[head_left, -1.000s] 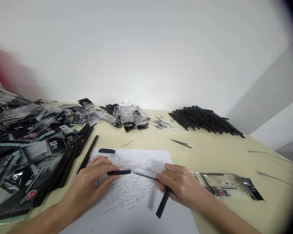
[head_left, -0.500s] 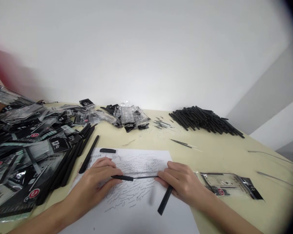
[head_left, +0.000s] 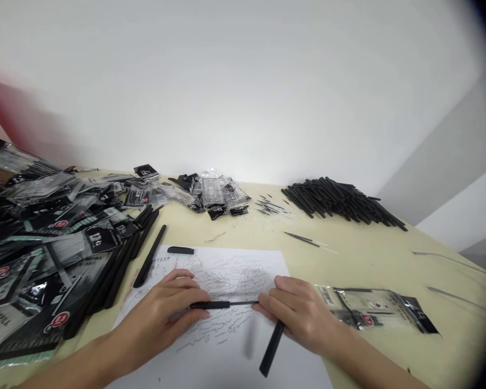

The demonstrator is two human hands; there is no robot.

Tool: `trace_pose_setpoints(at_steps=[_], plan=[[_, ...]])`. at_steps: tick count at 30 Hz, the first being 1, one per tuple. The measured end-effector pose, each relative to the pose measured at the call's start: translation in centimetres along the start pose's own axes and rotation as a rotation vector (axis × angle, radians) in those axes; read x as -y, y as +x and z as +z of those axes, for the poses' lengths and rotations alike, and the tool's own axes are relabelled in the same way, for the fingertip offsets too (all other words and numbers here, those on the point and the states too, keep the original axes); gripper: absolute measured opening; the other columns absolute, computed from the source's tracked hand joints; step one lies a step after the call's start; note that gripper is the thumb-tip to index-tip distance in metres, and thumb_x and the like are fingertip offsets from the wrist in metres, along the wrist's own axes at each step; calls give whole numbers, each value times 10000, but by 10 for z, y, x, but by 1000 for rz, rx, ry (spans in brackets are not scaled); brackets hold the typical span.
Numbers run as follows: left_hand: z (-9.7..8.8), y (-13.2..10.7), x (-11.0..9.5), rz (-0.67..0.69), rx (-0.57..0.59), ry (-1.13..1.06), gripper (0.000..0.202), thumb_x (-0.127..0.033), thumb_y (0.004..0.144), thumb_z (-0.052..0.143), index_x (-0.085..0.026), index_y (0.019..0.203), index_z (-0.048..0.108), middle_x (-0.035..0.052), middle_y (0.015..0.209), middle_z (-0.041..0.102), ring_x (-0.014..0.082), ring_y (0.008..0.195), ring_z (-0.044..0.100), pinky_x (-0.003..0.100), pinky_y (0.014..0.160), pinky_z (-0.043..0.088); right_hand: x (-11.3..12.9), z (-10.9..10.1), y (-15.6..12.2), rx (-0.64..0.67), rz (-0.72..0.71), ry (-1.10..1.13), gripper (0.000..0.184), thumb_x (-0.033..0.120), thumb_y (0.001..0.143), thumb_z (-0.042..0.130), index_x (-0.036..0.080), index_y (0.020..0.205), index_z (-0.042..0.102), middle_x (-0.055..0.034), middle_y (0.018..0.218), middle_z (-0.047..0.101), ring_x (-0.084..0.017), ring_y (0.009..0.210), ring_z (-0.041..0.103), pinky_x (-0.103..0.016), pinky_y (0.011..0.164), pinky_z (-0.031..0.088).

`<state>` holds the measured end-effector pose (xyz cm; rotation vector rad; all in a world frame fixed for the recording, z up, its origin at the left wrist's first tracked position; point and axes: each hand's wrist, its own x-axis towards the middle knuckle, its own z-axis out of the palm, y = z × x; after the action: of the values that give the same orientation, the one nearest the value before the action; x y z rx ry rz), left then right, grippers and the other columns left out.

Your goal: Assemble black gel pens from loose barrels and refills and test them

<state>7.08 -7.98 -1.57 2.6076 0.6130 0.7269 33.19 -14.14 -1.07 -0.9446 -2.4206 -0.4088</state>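
Note:
My left hand [head_left: 162,319] pinches a short black pen tip section [head_left: 208,305] just above a white sheet of paper [head_left: 235,270] covered in scribbles. My right hand [head_left: 302,313] is closed on a black pen barrel [head_left: 271,348] that sticks out below the palm, and its fingertips pinch a thin refill [head_left: 243,303]. The refill runs level from my right fingers into the tip section, so the two hands are joined by it. A loose black pen cap [head_left: 181,250] lies on the paper's top left edge.
Packets of pens [head_left: 44,254] pile up at the left, with loose black pens [head_left: 146,254] beside them. More packets [head_left: 214,194] lie at the back centre, a heap of black barrels [head_left: 340,200] at back right, one packet [head_left: 372,310] right of my hand. Thin refills [head_left: 303,237] are scattered about.
The hands have come closer together, and the refill has slid further into the tip section. The refill has levelled out from a slant to horizontal. Both hands shifted slightly down the paper.

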Motion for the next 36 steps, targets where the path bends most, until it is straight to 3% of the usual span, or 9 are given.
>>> trace_pose_setpoints(at_steps=[19, 29, 36], plan=[[3, 2, -5, 143, -41, -28, 170, -130, 823, 558, -197, 979, 576, 8, 796, 654, 139, 765, 592, 327, 867, 434, 18, 3, 10, -45, -26, -1, 246, 160, 891, 494, 135, 653, 552, 13, 499, 433, -130, 528, 342, -266, 484, 249], [4, 4, -5, 132, -55, -35, 160, -138, 819, 559, -206, 962, 578, -3, 785, 653, 133, 754, 587, 306, 844, 440, 21, 6, 14, -44, -26, 8, 296, 171, 893, 485, 134, 604, 540, 11, 491, 441, -124, 522, 334, -268, 466, 244], [3, 4, -6, 67, -86, -58, 112, -172, 829, 542, -206, 921, 595, 5, 788, 663, 142, 769, 596, 295, 832, 452, 22, 5, 13, -83, 24, 19, 163, 223, 879, 527, 132, 753, 576, 14, 503, 461, -129, 512, 352, -269, 472, 252]])
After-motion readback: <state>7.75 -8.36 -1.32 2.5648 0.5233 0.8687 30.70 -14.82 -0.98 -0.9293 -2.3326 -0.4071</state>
